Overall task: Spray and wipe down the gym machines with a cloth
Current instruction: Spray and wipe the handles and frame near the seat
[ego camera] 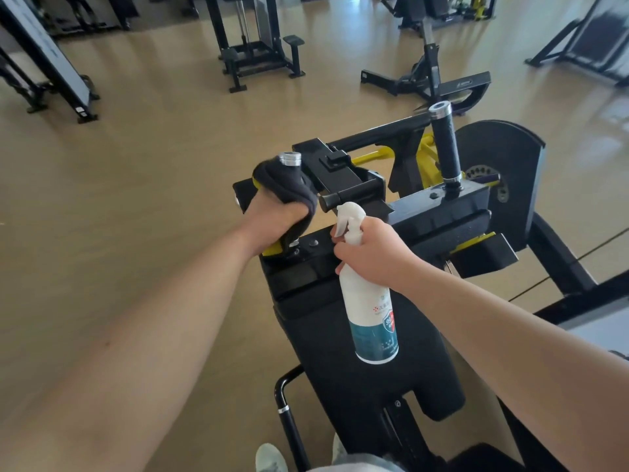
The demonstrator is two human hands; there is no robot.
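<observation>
My left hand (272, 221) is curled round a dark, soft cloth (284, 190), and the cloth is wrapped over the near upright handle (290, 159) of the machine (439, 212). Only the handle's ribbed chrome cap sticks out above the folds. A strip of yellow shows under the cloth, both above and below my fist.

My right hand (374, 257) grips the neck of a spray bottle (371, 315), fingers closed tight just under the white plastic trigger head. I cannot tell whether a finger is on the trigger. The bottle is a smooth white cylinder with a teal band and a small red-and-blue label, and it hangs tilted over the pad (340, 362), its nozzle pointing towards the cloth.

The machine's frame is boxy black metal with square edges and yellow parts behind it. A second handle (446, 144) stands upright well to the right, a black textured grip with chrome rings at both ends. The pad below my hands is long, matte and black. A curved black tube (285, 400) with a silver ring sits beside it. The floor (136, 165) is smooth and tan, slightly glossy, with more black machines further off. The toe of a pale shoe (270, 458) shows at the bottom.
</observation>
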